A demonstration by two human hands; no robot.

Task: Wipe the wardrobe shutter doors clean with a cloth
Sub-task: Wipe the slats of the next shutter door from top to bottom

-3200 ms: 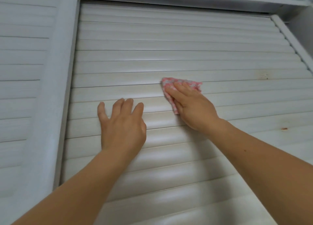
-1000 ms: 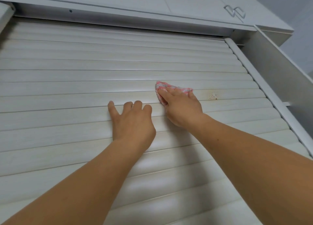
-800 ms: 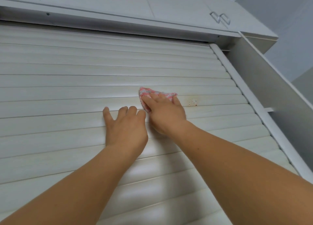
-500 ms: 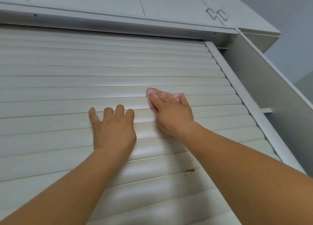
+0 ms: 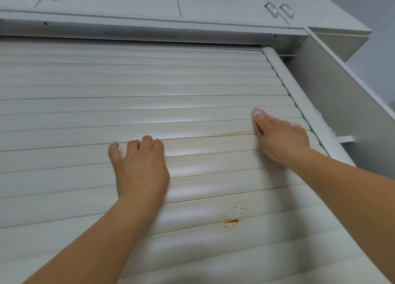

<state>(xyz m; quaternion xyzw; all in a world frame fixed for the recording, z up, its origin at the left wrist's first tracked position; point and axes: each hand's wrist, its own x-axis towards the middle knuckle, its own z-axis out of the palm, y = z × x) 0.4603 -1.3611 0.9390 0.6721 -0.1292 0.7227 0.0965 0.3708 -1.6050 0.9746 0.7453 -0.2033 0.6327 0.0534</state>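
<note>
Right hand, fingers flat, presses the pink cloth along the shutter slat; left hand, fingers seemingly slightly curled, steadies; orange stain below wants firm strokes.

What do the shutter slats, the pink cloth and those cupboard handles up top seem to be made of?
Shutter slats: probably plastic or laminate with a pale printed wood grain; soft sheen along each curved slat.
Pink cloth: soft woven fabric, pink and white, crumpled under the right hand.
Cupboard handles: likely brushed metal, silvery grey, though coated plastic is possible.
</note>
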